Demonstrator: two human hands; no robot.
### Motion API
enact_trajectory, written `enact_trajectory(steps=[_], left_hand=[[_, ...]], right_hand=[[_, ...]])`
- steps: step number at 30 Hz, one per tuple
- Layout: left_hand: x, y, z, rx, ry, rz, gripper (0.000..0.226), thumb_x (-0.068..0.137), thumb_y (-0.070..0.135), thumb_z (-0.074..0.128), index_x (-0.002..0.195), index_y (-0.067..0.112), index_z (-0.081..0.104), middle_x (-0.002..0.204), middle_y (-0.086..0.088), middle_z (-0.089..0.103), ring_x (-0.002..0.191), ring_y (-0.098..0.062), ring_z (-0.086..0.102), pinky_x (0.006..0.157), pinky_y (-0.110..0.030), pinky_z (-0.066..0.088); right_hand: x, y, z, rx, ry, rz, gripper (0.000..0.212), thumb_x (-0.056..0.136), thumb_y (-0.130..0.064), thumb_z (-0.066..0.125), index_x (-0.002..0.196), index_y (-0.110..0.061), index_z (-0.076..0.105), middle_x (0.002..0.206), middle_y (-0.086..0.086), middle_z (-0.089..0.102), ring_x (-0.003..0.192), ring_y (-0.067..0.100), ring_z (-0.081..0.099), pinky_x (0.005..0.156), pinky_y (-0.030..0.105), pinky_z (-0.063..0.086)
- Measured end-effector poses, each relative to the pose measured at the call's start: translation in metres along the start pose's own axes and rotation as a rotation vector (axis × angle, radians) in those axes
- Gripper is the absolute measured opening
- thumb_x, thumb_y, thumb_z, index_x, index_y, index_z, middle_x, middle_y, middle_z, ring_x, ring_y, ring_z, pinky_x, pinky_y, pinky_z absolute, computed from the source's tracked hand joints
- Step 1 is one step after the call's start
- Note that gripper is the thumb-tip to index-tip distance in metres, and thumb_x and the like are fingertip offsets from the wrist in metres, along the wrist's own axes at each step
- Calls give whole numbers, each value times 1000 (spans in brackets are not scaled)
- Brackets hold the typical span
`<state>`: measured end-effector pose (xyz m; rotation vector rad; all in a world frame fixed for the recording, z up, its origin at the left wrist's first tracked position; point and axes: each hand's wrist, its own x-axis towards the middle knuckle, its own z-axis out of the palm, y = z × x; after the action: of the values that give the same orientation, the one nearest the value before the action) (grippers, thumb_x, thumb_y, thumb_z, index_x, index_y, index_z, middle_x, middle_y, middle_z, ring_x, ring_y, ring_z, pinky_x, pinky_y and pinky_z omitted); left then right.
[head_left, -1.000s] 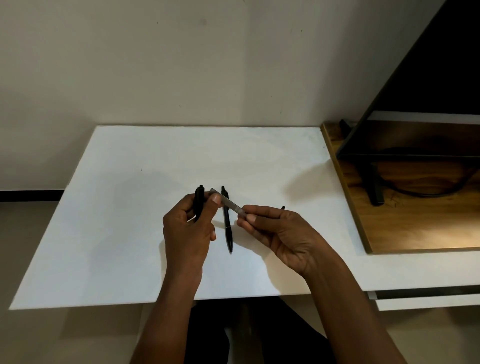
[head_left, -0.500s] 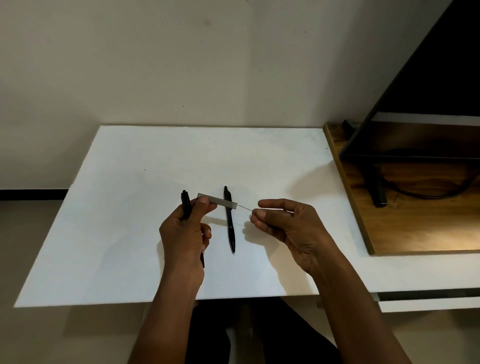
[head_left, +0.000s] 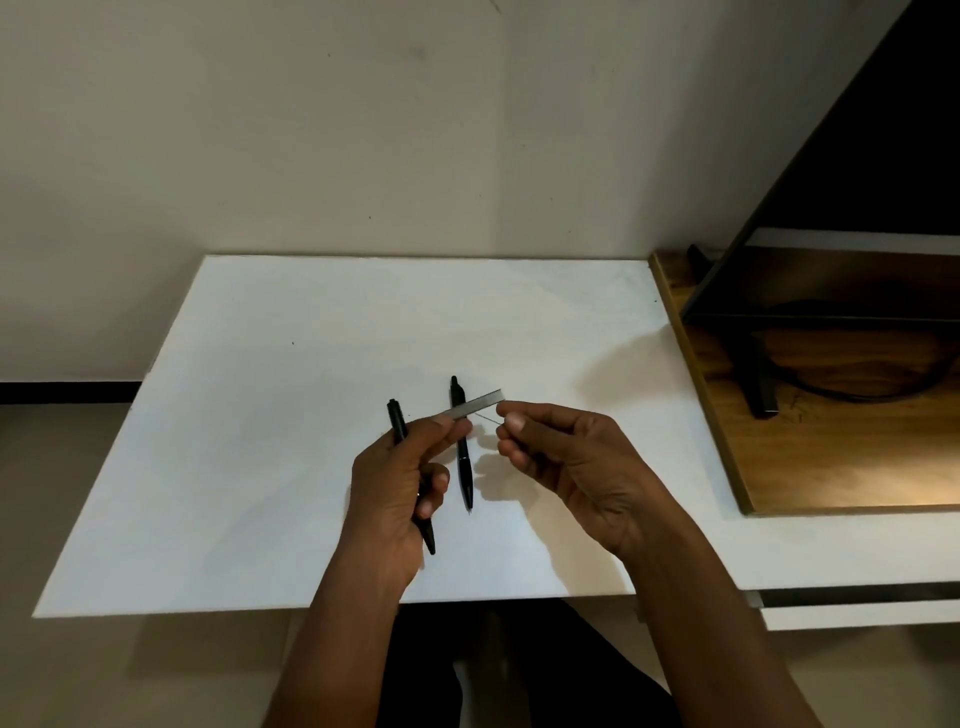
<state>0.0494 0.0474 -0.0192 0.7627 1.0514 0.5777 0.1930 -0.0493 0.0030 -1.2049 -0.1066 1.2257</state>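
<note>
Just above the pen (head_left: 462, 452) on the board (head_left: 260, 415), the left hand (head_left: 395, 483) grips a pencil (head_left: 399, 423) and pinches a lead case (head_left: 475, 408) while the right hand (head_left: 566, 462) pinches one thin lead (head_left: 488, 419), seemingly mid-refill; next, careful threading.

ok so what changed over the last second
The right hand drew a thin rod out of the grey tube and pinches it. The left hand tipped the tube's far end upward. It grips the tube and a black pen as before; the other pen lies unmoved on the table.
</note>
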Motion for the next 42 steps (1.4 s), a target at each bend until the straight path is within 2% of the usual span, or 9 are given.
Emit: enact_trajectory(steps=[7, 16, 20, 22, 24, 26, 28, 37, 42], left_hand=[[-3, -6, 7, 295, -83, 26, 10, 83, 24, 77, 86, 15, 76, 81, -8, 80, 32, -6, 44, 32, -13, 31], [-5, -10, 10, 360, 35, 38, 6, 82, 21, 79, 81, 15, 78, 70, -8, 78, 31, -3, 43, 33, -15, 36], [-8, -14, 12, 447, 52, 108, 7, 80, 19, 81, 77, 14, 78, 64, -6, 76, 33, -2, 49, 36, -14, 38], [-9, -15, 13, 504, 82, 171, 9, 78, 21, 83, 73, 16, 77, 62, -5, 75, 38, -5, 56, 41, -20, 44], [-9, -17, 14, 571, 129, 248, 10, 77, 24, 83, 72, 19, 77, 61, -2, 75, 50, -15, 68, 56, -30, 55], [-8, -19, 15, 654, 161, 308, 10, 78, 27, 82, 73, 21, 76, 60, 1, 74, 59, -19, 72, 71, -36, 60], [-9, -21, 16, 715, 170, 337, 11, 78, 29, 82, 72, 22, 75, 59, 4, 74, 62, -17, 72, 74, -37, 59], [-9, -22, 17, 835, 134, 340, 19, 70, 35, 87, 79, 23, 76, 59, 10, 67, 59, -2, 64, 56, -16, 43], [-7, -17, 15, 838, 50, 388, 19, 81, 43, 76, 84, 24, 73, 65, 4, 73, 65, -15, 72, 74, -37, 60]], right_hand=[[1, -1, -6, 19, 103, 4, 16, 82, -5, 76, 97, -2, 80, 86, 15, 78, 72, 18, 75, 66, 23, 60], [-1, -1, -6, -241, 223, -70, 15, 88, -8, 73, 103, -11, 76, 82, 13, 79, 70, 23, 76, 62, 28, 62], [2, 3, -6, -232, 221, -73, 16, 89, -4, 72, 105, -4, 74, 90, 22, 77, 70, 24, 75, 65, 30, 64], [3, 7, -6, -222, 229, -102, 14, 90, -2, 70, 104, -2, 73, 90, 23, 76, 70, 26, 74, 70, 34, 65], [4, 8, -6, -218, 251, -141, 11, 91, -3, 70, 101, -3, 75, 85, 20, 76, 71, 27, 75, 73, 38, 65], [5, 7, -7, -212, 283, -183, 9, 91, -5, 70, 99, -5, 75, 84, 18, 77, 71, 27, 76, 69, 34, 65], [4, 5, -9, -204, 321, -219, 8, 91, -7, 71, 98, -6, 76, 83, 17, 78, 70, 27, 76, 65, 29, 63], [5, 1, -15, -144, 386, -273, 10, 86, -12, 77, 94, -5, 76, 77, 17, 77, 67, 24, 76, 63, 26, 62], [3, -1, -14, -138, 275, -291, 11, 79, -3, 80, 90, -5, 79, 84, 20, 77, 77, 29, 76, 71, 28, 63]])
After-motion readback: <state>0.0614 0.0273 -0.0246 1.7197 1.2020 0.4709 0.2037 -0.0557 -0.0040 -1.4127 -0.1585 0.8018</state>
